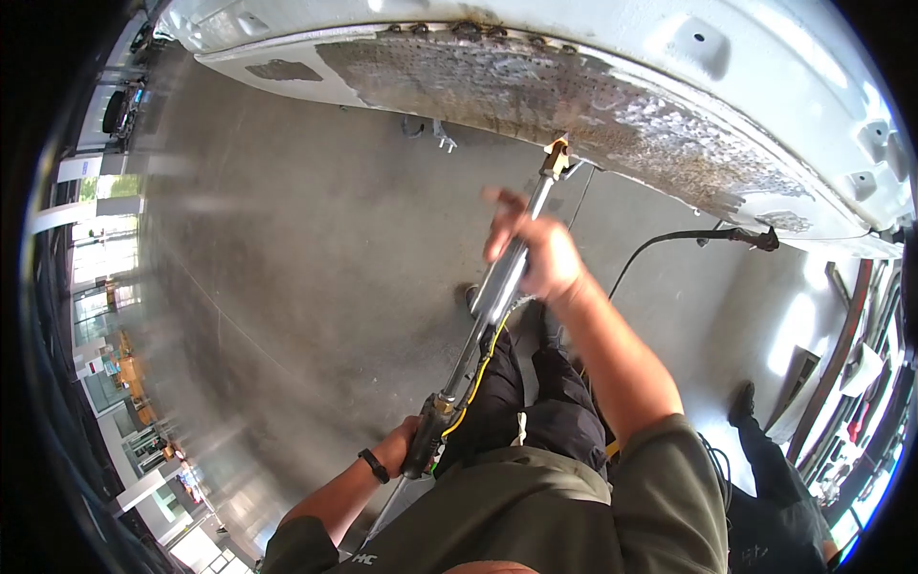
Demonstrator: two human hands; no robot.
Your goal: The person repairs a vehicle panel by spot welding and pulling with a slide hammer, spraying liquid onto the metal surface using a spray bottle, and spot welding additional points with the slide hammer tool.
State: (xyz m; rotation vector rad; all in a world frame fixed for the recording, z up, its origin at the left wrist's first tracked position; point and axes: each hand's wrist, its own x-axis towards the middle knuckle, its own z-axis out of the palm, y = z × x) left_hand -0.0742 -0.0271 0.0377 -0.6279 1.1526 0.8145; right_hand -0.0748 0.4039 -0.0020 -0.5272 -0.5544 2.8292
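Panel: white around a broad, rough, grey middle; work looks underway, the surface unfinished.
Tool: slants between body and panel, tip at the panel's edge, contact unclear.
Right grip: at the cylinder, blurred; cannot tell whether closed.
Left grip: wrapped around the black handle.
Letters: perhaps "HC", on the shirt.
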